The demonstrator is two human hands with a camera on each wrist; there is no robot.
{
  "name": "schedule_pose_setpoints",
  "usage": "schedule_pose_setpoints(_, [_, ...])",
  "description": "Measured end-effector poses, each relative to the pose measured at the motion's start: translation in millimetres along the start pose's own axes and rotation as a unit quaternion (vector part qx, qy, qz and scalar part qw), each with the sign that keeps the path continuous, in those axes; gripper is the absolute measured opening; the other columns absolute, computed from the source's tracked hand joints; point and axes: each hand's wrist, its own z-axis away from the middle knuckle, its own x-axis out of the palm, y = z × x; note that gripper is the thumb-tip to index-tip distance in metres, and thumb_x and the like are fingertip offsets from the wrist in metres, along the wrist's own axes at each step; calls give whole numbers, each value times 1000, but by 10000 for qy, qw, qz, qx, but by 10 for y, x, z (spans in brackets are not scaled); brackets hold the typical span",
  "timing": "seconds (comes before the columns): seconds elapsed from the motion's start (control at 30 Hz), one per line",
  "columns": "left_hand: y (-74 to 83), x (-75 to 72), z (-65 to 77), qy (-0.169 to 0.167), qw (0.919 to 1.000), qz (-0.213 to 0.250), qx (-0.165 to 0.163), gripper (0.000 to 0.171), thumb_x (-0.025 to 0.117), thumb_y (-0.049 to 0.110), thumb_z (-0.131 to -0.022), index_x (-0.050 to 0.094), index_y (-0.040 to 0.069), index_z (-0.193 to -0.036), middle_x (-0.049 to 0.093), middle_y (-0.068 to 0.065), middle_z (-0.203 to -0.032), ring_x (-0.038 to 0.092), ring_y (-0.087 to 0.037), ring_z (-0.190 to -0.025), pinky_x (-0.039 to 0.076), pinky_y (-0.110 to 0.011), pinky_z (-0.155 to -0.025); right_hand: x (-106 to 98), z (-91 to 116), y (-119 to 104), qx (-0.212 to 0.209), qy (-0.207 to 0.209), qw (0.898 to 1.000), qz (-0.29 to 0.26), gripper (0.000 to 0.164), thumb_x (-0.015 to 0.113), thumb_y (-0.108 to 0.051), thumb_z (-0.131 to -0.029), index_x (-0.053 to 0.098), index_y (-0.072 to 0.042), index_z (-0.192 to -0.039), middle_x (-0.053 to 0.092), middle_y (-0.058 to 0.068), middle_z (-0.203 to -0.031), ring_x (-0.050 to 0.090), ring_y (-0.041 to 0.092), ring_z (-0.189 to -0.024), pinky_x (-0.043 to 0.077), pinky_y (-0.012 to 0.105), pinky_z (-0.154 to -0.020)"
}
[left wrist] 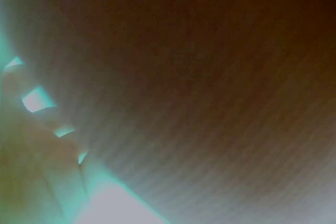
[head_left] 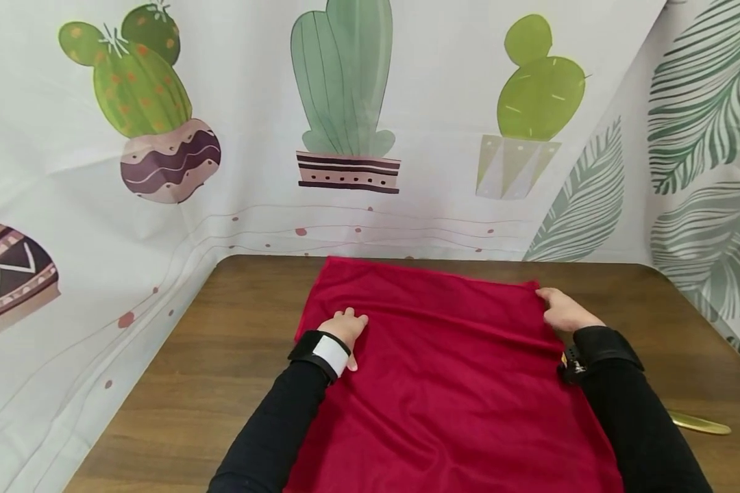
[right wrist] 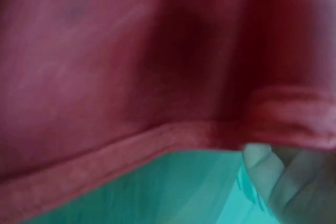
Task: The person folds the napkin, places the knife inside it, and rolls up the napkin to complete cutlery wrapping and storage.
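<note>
A red cloth lies spread and slightly wrinkled on the wooden table. My left hand rests on its left part, fingers spread and fairly straight. At the cloth's far right corner, my right hand pinches the edge. The right wrist view shows the hemmed red cloth close up, with fingers at its edge. Blur and darkness fill most of the left wrist view, where only some fingers show at the left.
A gold-coloured handle-like object lies on the brown wooden table, partly hidden behind the right sleeve. Behind and left of the table hangs a white curtain printed with cacti and leaves.
</note>
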Motion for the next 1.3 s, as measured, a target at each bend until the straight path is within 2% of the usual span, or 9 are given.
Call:
schedule_pose_setpoints(0.1, [7,-18,17,32,10000,-11,-14,91,86,16,-50,40,11,-128,35,-17,-129,33,-34,-118,39,-39,-85,2,-11,-30,-261,365,9945,946,55,44,6,-69,27,31,-115,23,46,-122,21,54,-115,27,53,-91])
schedule_pose_setpoints(0.17, [45,-39,3,51,10000,-25,79,90,87,17,-49,41,11,-127,36,-18,-128,34,-34,-117,39,-39,-85,-11,63,-74,-148,380,9928,1125,57,48,1,-75,25,30,-118,18,47,-123,16,54,-117,25,56,-91])
schedule_pose_setpoints(0.4, [157,-72,-77,9,9991,-134,393,90,86,20,-51,41,11,-128,36,-17,-129,33,-34,-118,39,-39,-85,202,568,-577,-487,515,9745,2128,57,59,-25,-82,43,12,-121,31,40,-124,34,54,-109,37,60,-76])
schedule_pose_setpoints(0.53, [185,-68,-96,40,9982,-126,581,90,86,20,-50,42,9,-128,38,-18,-127,34,-35,-117,39,-40,-84,473,980,-836,-390,149,9673,2503,64,62,-42,-77,48,1,-123,38,32,-125,39,50,-107,37,63,-70])
schedule_pose_setpoints(0.7, [142,-23,-151,125,9975,-74,686,89,85,21,-53,42,8,-129,36,-20,-128,32,-38,-116,41,-43,-82,642,1242,-865,105,-447,9701,2383,76,64,-50,-70,45,-2,-126,38,30,-126,35,52,-109,30,69,-70])
schedule_pose_setpoints(0.87, [-15,28,-96,622,9952,-252,707,82,84,21,-53,48,5,-125,41,-22,-119,40,-39,-102,44,-45,-71,750,1159,-845,103,-680,9772,2007,79,68,-43,-70,41,2,-128,34,34,-127,31,59,-108,32,66,-75])
schedule_pose_setpoints(1.07, [-272,123,218,1163,9891,-268,865,47,79,17,-62,58,0,-101,53,-18,-89,53,-36,-78,46,-42,-65,899,926,-919,-261,-741,9810,1776,77,69,-35,-71,39,7,-128,32,38,-126,28,63,-107,31,58,-86])
schedule_pose_setpoints(1.17, [-395,178,355,1106,9887,-101,1006,42,76,19,-67,59,-2,-99,57,-17,-89,55,-35,-87,45,-40,-74,907,835,-957,-365,-794,9796,1807,76,70,-33,-71,39,8,-127,32,39,-126,28,63,-107,32,57,-87])
schedule_pose_setpoints(1.3, [-491,229,443,692,9914,382,1041,70,79,31,-61,53,-7,-115,51,-26,-114,42,-41,-112,37,-42,-90,845,727,-961,-276,-843,9785,1861,75,70,-31,-71,38,6,-128,31,37,-127,26,62,-109,32,57,-87])
